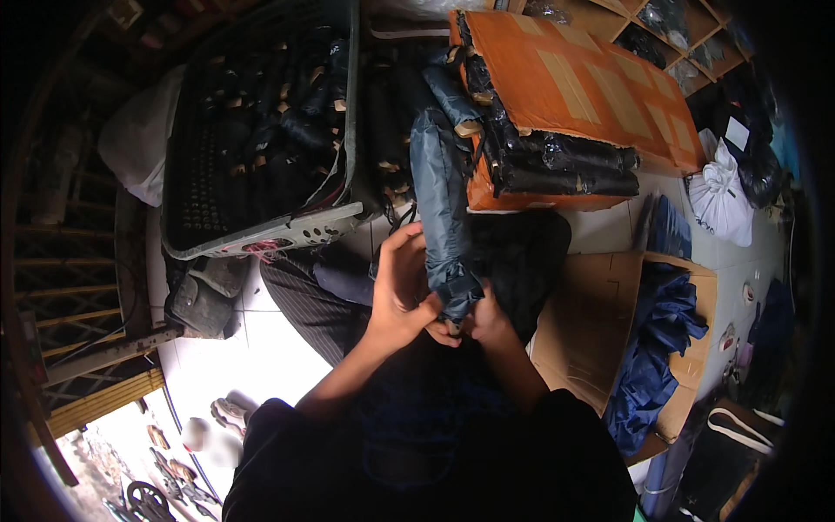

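Note:
A grey-blue folded umbrella (439,174) stands out from my hands over my lap, its fabric rolled into a long bundle. My left hand (402,291) is closed around the near end of it, with the thumb and fingers at the gathered cloth. From the other side my right hand (489,317) grips the same end, close to a dark strap (459,287); some of its fingers are hidden behind the cloth. A small light-coloured tip (453,327) shows between the hands. Beyond the bundle's far end lies another grey-blue rolled umbrella (450,97).
A dark plastic basket (352,130) full of dark rolled bundles stands far left. At the far right is an orange cardboard box (557,78) holding black plastic-wrapped bundles. An open brown carton (583,322) with blue fabric (652,357) sits right. White tied bag (724,196) lies beyond.

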Available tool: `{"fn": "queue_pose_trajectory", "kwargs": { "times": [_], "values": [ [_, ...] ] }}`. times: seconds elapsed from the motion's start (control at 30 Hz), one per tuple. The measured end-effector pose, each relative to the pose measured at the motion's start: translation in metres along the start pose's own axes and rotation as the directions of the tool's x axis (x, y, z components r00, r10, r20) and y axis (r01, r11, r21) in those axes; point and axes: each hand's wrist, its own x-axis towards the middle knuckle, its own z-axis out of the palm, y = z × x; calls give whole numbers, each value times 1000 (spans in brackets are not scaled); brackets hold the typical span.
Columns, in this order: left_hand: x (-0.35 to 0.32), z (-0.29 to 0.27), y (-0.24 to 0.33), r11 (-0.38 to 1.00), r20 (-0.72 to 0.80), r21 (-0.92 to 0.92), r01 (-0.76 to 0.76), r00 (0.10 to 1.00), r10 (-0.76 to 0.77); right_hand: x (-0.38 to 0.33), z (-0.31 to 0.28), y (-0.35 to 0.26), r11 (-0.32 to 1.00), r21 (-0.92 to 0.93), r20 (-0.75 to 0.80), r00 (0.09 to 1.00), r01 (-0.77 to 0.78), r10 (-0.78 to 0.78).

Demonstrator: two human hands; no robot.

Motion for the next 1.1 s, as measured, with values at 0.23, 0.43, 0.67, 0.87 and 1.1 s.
{"fn": "queue_pose_trajectory", "kwargs": {
  "times": [0.23,0.43,0.67,0.87,1.1],
  "values": [
    [-1,-9,0,912,-149,409,-10,986,77,6,24,-11,969,-211,-412,888,125,-205],
    [5,-6,4,445,64,854,-270,903,425,9,23,1,893,-418,-547,738,167,-394],
    [12,2,-9,380,150,829,-410,818,556,23,25,8,807,-577,-614,583,130,-533],
    [6,11,-8,442,159,798,-411,849,503,29,42,5,825,-551,-694,481,123,-536],
    [14,-3,-11,983,-334,-176,44,937,-101,16,33,-6,859,-511,-596,707,31,-380]
  ]
}}
